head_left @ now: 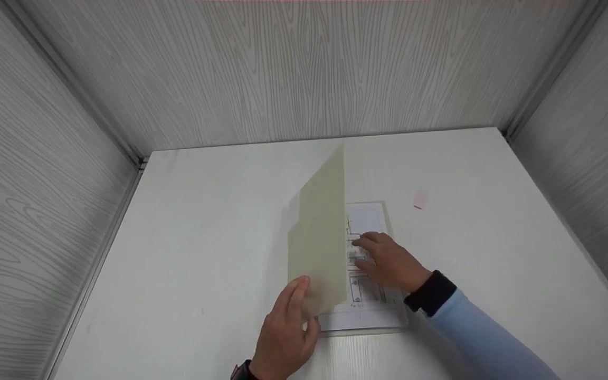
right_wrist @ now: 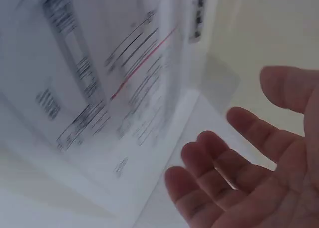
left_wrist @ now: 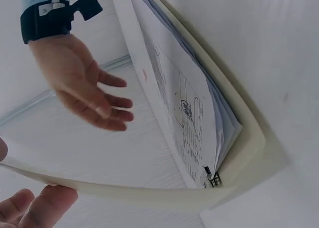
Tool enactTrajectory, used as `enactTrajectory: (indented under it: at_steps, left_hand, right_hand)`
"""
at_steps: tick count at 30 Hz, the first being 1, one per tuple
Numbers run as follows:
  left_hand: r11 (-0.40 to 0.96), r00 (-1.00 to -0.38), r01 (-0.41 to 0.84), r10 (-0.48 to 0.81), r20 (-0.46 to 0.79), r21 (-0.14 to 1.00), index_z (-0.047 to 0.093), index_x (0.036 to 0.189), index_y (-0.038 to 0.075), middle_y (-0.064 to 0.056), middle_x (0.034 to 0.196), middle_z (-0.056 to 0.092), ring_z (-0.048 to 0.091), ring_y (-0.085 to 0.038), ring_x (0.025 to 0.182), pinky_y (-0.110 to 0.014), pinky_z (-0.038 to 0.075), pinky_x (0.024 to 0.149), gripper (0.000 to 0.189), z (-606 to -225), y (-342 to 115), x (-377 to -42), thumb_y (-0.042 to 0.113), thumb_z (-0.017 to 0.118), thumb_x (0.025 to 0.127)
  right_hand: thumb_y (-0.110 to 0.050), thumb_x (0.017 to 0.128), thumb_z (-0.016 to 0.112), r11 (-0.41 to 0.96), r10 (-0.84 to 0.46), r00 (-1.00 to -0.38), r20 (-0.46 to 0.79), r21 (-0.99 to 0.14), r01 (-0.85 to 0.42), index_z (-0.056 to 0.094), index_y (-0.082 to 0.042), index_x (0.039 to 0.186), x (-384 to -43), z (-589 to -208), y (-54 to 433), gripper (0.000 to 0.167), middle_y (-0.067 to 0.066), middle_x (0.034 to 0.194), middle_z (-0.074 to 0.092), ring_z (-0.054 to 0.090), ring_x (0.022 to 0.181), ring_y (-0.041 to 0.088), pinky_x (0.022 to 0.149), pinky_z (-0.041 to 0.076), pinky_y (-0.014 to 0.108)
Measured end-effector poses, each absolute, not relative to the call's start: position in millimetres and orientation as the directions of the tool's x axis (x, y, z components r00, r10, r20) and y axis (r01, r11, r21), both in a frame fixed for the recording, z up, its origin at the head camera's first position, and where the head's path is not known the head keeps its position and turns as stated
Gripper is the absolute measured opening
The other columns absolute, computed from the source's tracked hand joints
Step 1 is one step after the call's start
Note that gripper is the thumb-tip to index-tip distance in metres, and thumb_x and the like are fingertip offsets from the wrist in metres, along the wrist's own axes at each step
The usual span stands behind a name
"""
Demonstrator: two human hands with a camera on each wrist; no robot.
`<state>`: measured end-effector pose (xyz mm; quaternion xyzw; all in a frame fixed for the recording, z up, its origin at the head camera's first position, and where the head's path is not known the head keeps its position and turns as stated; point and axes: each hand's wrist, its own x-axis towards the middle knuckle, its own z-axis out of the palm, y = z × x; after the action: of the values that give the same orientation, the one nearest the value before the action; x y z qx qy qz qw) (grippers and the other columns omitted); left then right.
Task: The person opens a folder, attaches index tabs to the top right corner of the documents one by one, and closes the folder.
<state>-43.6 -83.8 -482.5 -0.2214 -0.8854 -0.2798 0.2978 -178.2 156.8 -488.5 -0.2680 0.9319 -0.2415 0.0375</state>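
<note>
A pale cream folder (head_left: 319, 232) stands half opened, its cover raised nearly upright. My left hand (head_left: 285, 330) pinches the cover's near edge between thumb and fingers, as the left wrist view also shows. Inside lies a stack of white printed papers (head_left: 362, 316), some with diagrams. A metal fastener (left_wrist: 212, 178) sits by the fold in the left wrist view. Over the papers, my right hand (head_left: 391, 261) hovers with loosely bent, spread fingers and holds nothing. In the right wrist view its fingers (right_wrist: 249, 163) are apart from the printed sheet (right_wrist: 89, 113), which shows a red line.
A small pink slip (head_left: 420, 199) lies on the white table (head_left: 203, 237), right of and beyond the folder. Wood-grain panels (head_left: 283, 74) enclose the table at the back and on both sides.
</note>
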Motion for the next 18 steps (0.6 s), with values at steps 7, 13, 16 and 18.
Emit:
enactTrajectory:
  at_steps: [7,13,16,18]
  left_hand:
    - [0.677,-0.74,0.555,0.136,0.659,0.483,0.029,0.142,-0.005,-0.018,0.135,0.044,0.06,-0.018,0.098,-0.019,0.054,0.064,0.059,-485,-98,-40,0.015,0.051,0.091]
    - [0.675,-0.704,0.549,0.055,0.709,0.493,0.021,0.142,-0.007,-0.021,0.137,0.042,0.06,-0.021,0.096,-0.019,0.054,0.059,0.057,-488,-116,-39,0.022,0.038,0.096]
    - [0.708,-0.649,0.527,-0.022,0.76,0.47,0.021,0.139,-0.009,-0.024,0.136,0.041,0.057,-0.022,0.103,-0.025,0.055,0.069,0.059,-490,-129,-39,0.019,0.04,0.091]
    - [0.733,-0.586,0.509,-0.089,0.805,0.451,0.021,0.137,-0.009,-0.026,0.137,0.037,0.051,-0.022,0.113,-0.027,0.051,0.085,0.062,-493,-139,-40,0.016,0.043,0.085]
  right_hand:
    - [-0.041,0.091,0.063,0.854,-0.471,-0.872,-0.136,-0.316,-0.412,0.046,-0.02,0.144,-181,-512,177,0.059,0.013,0.153,0.031,0.028,0.14,0.035,0.107,0.033,0.05]
    - [-0.042,0.09,0.065,0.845,-0.485,-0.867,-0.117,-0.32,-0.429,0.046,-0.02,0.144,-179,-527,190,0.061,0.009,0.154,0.031,0.025,0.142,0.033,0.11,0.029,0.049]
    - [-0.042,0.089,0.066,0.84,-0.489,-0.868,-0.087,-0.315,-0.441,0.046,-0.02,0.144,-179,-533,194,0.062,0.009,0.154,0.032,0.026,0.142,0.031,0.11,0.029,0.048]
    - [-0.042,0.089,0.065,0.842,-0.488,-0.87,-0.07,-0.301,-0.448,0.046,-0.021,0.144,-178,-538,194,0.062,0.008,0.154,0.032,0.026,0.142,0.03,0.11,0.028,0.047]
